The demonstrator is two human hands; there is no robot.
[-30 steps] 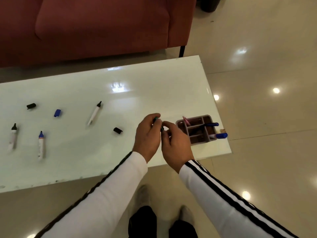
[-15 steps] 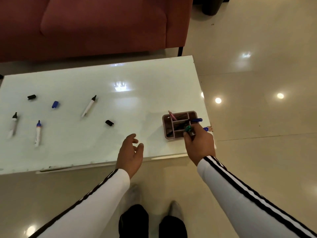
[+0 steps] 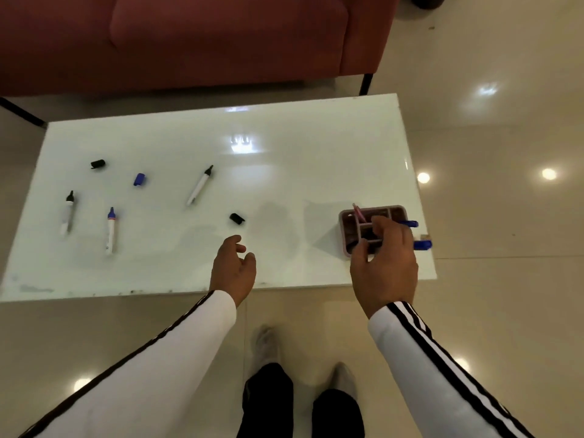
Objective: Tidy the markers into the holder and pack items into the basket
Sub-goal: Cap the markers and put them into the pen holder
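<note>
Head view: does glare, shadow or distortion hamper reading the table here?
Head view: one bright glare patch on the glossy table and more spots on the floor; soft grey shadows left of the holder; table edges bow slightly from the wide angle; dim overall, little blur.

No legible text, numbers or brands. Blue marker [image 3: 110, 231] on the worktop [image 3: 316, 159] has a label band, but it is too blurred to read.

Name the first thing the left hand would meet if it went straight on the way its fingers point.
Probably the black cap just ahead of the left hand, though the hand's height is unclear.
</note>
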